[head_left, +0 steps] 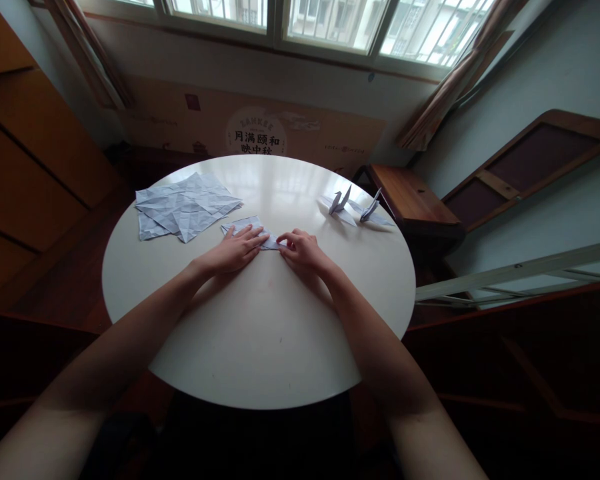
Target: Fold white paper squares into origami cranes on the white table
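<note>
A folded sheet of white paper [250, 222] lies flat on the round white table [260, 320], partly covered by my fingers. My left hand [237, 248] rests palm down across it, fingers stretched out and a little apart. At the paper's right end is my right hand [300, 248], its thumb and index finger closed together on the corner. Parts of the paper under both hands are hidden.
Creased white sheets [187, 203] lie in an overlapping pile at the table's back left. Two folded paper cranes, one nearer [340, 203] and one farther right [371, 210], stand at the back right. A wooden stool [413, 193] is beyond the table's right edge.
</note>
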A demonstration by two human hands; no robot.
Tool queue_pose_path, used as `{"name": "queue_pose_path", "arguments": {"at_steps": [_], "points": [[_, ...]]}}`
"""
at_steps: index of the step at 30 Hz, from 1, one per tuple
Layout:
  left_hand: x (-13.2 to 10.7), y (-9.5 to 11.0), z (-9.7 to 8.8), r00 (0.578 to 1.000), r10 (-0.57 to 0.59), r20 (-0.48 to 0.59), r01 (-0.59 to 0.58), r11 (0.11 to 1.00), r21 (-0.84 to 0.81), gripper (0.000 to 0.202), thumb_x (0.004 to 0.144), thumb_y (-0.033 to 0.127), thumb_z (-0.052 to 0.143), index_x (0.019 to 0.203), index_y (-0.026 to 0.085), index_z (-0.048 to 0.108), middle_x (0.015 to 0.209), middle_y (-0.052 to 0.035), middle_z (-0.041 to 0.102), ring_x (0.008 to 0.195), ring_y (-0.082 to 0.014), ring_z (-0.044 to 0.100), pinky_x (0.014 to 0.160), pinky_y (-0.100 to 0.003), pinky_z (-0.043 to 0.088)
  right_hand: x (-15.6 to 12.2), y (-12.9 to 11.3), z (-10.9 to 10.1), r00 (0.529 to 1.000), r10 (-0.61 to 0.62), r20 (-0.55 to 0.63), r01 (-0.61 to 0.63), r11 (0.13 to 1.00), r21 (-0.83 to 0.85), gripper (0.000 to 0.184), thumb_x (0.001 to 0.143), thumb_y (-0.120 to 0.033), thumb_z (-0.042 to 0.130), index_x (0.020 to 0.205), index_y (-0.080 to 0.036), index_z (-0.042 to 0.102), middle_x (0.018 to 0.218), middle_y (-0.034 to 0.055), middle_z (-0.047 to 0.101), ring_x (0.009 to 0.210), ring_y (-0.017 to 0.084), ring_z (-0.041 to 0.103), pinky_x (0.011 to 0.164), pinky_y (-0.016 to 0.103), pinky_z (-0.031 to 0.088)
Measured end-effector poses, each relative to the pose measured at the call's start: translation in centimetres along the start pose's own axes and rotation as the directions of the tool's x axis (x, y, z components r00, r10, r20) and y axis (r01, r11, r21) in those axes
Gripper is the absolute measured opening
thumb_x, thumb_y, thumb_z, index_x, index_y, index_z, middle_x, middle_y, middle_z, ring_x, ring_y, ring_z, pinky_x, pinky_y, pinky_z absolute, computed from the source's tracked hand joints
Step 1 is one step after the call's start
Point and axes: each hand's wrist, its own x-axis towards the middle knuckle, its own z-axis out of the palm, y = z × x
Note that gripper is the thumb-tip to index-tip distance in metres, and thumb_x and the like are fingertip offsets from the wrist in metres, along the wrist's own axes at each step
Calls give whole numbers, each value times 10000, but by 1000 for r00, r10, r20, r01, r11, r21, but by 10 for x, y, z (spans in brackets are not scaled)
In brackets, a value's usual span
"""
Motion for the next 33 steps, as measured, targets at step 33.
{"name": "queue_pose_path", "arguments": {"at_steps": [33], "points": [[-1,1,-2,1000,1,8,-1,1000,18,509,1039,356,253,1535,259,310,1612,-79,251,1489,-301,191,1172,-596,112,0,0,-1,1000,0,2,0,1000,3,233,901,-322,590,1097,-252,695,894,35,602,894,196,564,902,359,341]]}}
